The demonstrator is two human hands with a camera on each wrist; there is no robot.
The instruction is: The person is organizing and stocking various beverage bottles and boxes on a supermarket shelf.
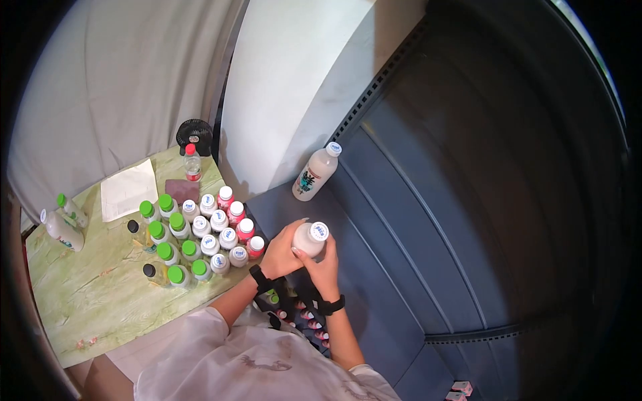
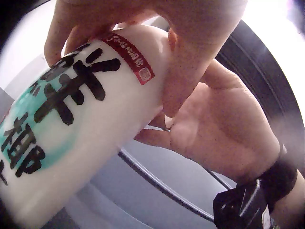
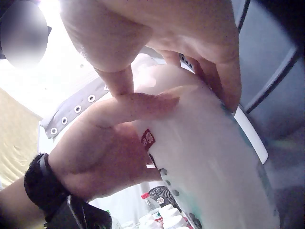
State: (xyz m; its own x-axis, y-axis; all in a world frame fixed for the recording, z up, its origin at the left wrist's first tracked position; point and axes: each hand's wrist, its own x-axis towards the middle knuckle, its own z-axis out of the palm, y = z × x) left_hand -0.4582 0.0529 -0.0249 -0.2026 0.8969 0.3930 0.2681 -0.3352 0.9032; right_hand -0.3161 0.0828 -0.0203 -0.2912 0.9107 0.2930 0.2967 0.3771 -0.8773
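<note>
Both my hands hold a large white bottle (image 1: 305, 242) with a white cap, over the dark grey shelf. My left hand (image 1: 283, 252) wraps its left side in the head view, and my right hand (image 1: 326, 273) grips the opposite side. In the left wrist view the white bottle (image 2: 109, 105) lies tilted, showing large black characters, a teal patch and a red strip. Thumb and fingers of the right hand (image 3: 157, 28) curl round its shoulder in the right wrist view, with the left hand (image 3: 102, 143) below. A matching bottle (image 1: 313, 179) stands upright on the shelf beside the white wall.
On the green-patterned table (image 1: 87, 301) stand rows of green-capped bottles (image 1: 168, 252), small white bottles (image 1: 210, 244) and pink bottles (image 1: 237, 212). A small black fan (image 1: 194, 134) and a red-capped bottle (image 1: 192, 164) stand behind. Pink-and-white boxes (image 1: 461, 387) sit lower right.
</note>
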